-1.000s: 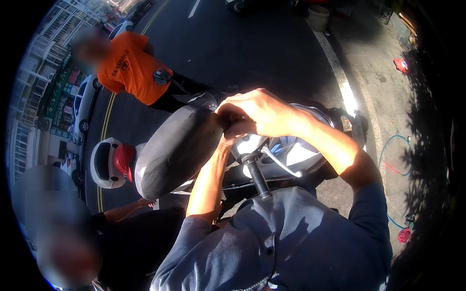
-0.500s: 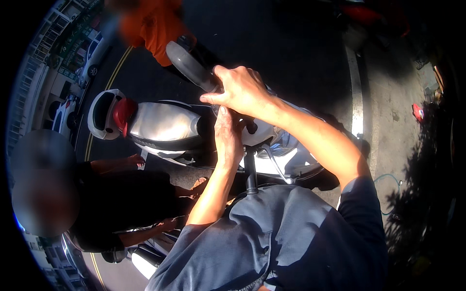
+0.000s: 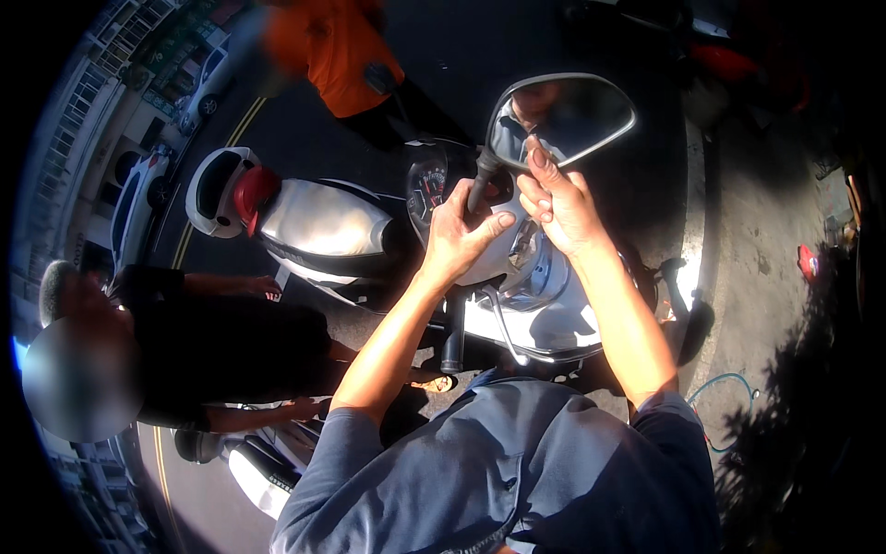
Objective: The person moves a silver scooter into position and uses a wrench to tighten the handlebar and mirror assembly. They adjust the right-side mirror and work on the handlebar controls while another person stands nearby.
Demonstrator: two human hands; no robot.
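Observation:
A rear-view mirror (image 3: pixel 586 115) with a grey rim and a dark stem is over the front of a white scooter (image 3: pixel 544 319), its glass turned toward me. My right hand (image 3: pixel 561 205) grips the lower edge of the mirror, thumb against the glass. My left hand (image 3: pixel 461 235) is closed round the mirror's stem, thumb sticking out to the right. Beside the stem is the round instrument panel (image 3: pixel 429 189). Below my left hand are a black handlebar grip (image 3: pixel 452 337) and a silver brake lever (image 3: pixel 503 323). The stem's lower end is hidden by my left hand.
A person in black (image 3: pixel 231 342) stands close on my left. A person in orange (image 3: pixel 346 60) is beyond the scooter. A white helmet (image 3: pixel 214 194) is behind the scooter's seat (image 3: pixel 323 217). Another scooter (image 3: pixel 263 475) is at lower left. A thin hose (image 3: pixel 724 379) lies on the right.
The mirror has swung from the upper left to the right, and its glass now faces me. My right hand has moved from the stem to the mirror's edge. My left hand has shifted onto the stem.

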